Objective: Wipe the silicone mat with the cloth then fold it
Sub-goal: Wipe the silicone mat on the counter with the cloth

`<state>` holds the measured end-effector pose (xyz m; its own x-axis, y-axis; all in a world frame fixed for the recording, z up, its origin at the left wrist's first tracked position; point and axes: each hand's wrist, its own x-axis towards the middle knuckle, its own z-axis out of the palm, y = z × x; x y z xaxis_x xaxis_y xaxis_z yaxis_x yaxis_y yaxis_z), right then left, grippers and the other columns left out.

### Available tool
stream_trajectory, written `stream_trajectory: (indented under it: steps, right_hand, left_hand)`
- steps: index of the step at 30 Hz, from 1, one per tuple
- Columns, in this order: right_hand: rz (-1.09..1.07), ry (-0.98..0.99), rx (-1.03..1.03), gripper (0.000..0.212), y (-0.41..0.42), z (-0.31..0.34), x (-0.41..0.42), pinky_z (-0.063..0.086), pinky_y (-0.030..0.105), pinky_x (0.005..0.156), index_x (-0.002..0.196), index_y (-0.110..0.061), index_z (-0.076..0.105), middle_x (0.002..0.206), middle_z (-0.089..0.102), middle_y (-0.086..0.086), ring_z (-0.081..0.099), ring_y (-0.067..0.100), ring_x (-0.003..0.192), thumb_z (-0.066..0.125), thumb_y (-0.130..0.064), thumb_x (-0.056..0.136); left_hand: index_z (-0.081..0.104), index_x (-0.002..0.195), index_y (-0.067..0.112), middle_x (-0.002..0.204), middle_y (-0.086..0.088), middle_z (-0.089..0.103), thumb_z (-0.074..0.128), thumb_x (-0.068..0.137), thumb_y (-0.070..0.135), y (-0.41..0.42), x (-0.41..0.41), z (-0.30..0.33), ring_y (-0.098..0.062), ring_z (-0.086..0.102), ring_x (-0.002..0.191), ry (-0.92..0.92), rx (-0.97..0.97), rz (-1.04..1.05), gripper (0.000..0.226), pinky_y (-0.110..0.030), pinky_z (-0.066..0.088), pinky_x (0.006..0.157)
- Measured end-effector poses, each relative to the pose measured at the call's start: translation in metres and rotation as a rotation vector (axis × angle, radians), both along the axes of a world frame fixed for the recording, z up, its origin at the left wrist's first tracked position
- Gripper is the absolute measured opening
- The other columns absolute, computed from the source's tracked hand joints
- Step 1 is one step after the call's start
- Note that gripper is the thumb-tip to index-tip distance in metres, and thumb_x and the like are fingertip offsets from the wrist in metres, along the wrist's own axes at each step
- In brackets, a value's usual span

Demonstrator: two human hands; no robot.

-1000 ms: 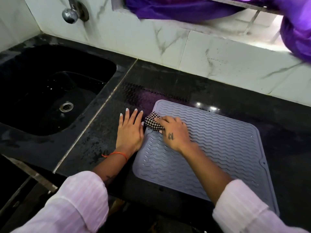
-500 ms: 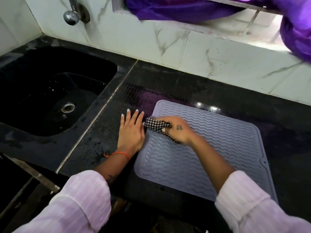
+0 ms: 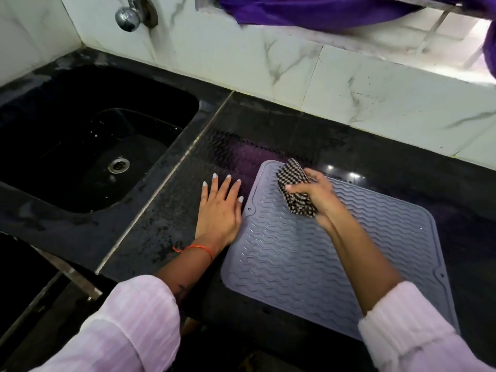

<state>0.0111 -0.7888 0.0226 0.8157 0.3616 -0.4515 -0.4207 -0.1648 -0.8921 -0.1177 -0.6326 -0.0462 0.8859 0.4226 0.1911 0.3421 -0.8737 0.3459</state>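
Observation:
A grey silicone mat (image 3: 308, 259) with a wavy ribbed surface lies flat on the black counter. Its near edge hangs a little past the counter's front. My right hand (image 3: 318, 196) grips a bunched black-and-white checked cloth (image 3: 294, 187) and holds it raised over the mat's far left corner. My left hand (image 3: 218, 210) lies flat, fingers spread, on the counter just beside the mat's left edge.
A black sink (image 3: 88, 146) with a metal drain is set into the counter (image 3: 402, 170) to the left. A chrome tap (image 3: 128, 16) sticks out of the white marble-tiled wall. Purple fabric (image 3: 308, 9) hangs at the window ledge behind.
My right hand has turned over and lifted the cloth off the mat, up towards the far left corner. My left hand has stayed flat on the counter.

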Motion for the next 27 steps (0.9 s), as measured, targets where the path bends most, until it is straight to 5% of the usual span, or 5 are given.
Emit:
stream_trajectory:
  steps: [2, 6, 13, 18, 27]
  right_hand:
    - [0.031, -0.176, -0.179, 0.073, 0.016, 0.003, 0.012, 0.056, 0.042, 0.079, 0.134, -0.029, 0.041, 0.119, 0.055, 0.003, 0.06, 0.025, 0.1, 0.074, -0.008, 0.072]
    - [0.186, -0.294, -0.371, 0.052, 0.047, 0.001, 0.034, 0.047, 0.041, 0.096, 0.129, -0.025, 0.052, 0.121, 0.06, 0.001, 0.057, 0.021, 0.108, 0.068, -0.022, 0.08]
    - [0.396, -0.427, -0.614, 0.047, 0.068, 0.006, 0.039, 0.04, 0.035, 0.102, 0.131, -0.01, 0.051, 0.133, 0.053, 0.011, 0.049, 0.027, 0.122, 0.06, -0.031, 0.089]
    - [0.498, -0.539, -0.677, 0.039, 0.071, 0.004, 0.013, 0.044, 0.035, 0.096, 0.121, -0.011, 0.058, 0.12, 0.061, 0.007, 0.055, 0.026, 0.114, 0.061, -0.031, 0.088]
    - [0.515, -0.379, -0.463, 0.029, 0.045, -0.004, -0.026, 0.048, 0.037, 0.093, 0.112, -0.02, 0.066, 0.108, 0.069, 0.003, 0.061, 0.023, 0.105, 0.065, -0.025, 0.083]
  left_hand:
    - [0.035, 0.143, 0.015, 0.152, -0.008, 0.031, 0.008, 0.092, 0.041, 0.001, 0.0, -0.001, -0.029, 0.009, 0.145, 0.001, 0.008, 0.0, 0.063, -0.042, -0.001, 0.118]
    - [0.034, 0.144, 0.016, 0.152, -0.007, 0.03, 0.01, 0.093, 0.041, 0.001, 0.0, -0.001, -0.028, 0.008, 0.145, -0.002, 0.007, 0.004, 0.061, -0.042, -0.002, 0.118]
    - [0.031, 0.145, 0.017, 0.154, -0.006, 0.026, 0.016, 0.094, 0.047, 0.002, 0.0, -0.001, -0.028, 0.004, 0.145, 0.019, -0.009, 0.0, 0.061, -0.042, -0.005, 0.118]
    - [0.025, 0.147, 0.016, 0.155, -0.005, 0.024, 0.018, 0.093, 0.049, 0.002, 0.001, -0.002, -0.027, 0.004, 0.145, 0.028, -0.003, 0.003, 0.063, -0.043, -0.003, 0.118]
    - [0.025, 0.147, 0.011, 0.151, -0.007, 0.033, 0.016, 0.089, 0.034, 0.001, -0.002, 0.001, -0.029, 0.014, 0.144, -0.064, -0.023, -0.008, 0.062, -0.044, 0.003, 0.118]
